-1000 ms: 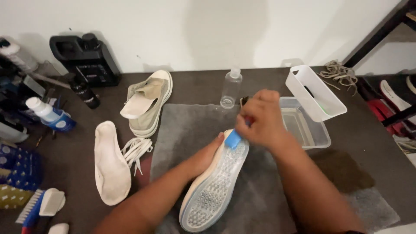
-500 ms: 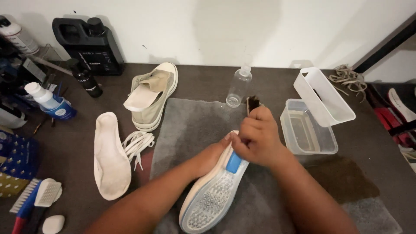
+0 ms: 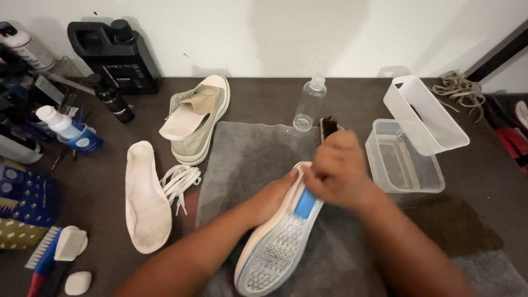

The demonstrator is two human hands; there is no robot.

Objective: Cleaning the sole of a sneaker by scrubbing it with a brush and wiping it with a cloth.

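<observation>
A pale sneaker (image 3: 278, 247) lies sole-up on a grey towel (image 3: 247, 159); its clear rubber sole has a blue patch at the heel. My left hand (image 3: 272, 195) grips the shoe along its left side. My right hand (image 3: 335, 168) is closed around a dark-bristled brush (image 3: 328, 126), held against the heel end of the sole. The brush's handle is hidden inside my fist.
A second beige sneaker (image 3: 198, 118), a loose insole (image 3: 144, 198) and white laces (image 3: 179, 180) lie left of the towel. A clear spray bottle (image 3: 308, 104), a water tub (image 3: 404, 165) with its lid (image 3: 423, 113), a black jug (image 3: 115, 52), bottles and brushes (image 3: 58, 250) ring the table.
My right hand with the brush has shifted along the heel, back and slightly right, while the left hand keeps holding the shoe. The camera view has moved a little.
</observation>
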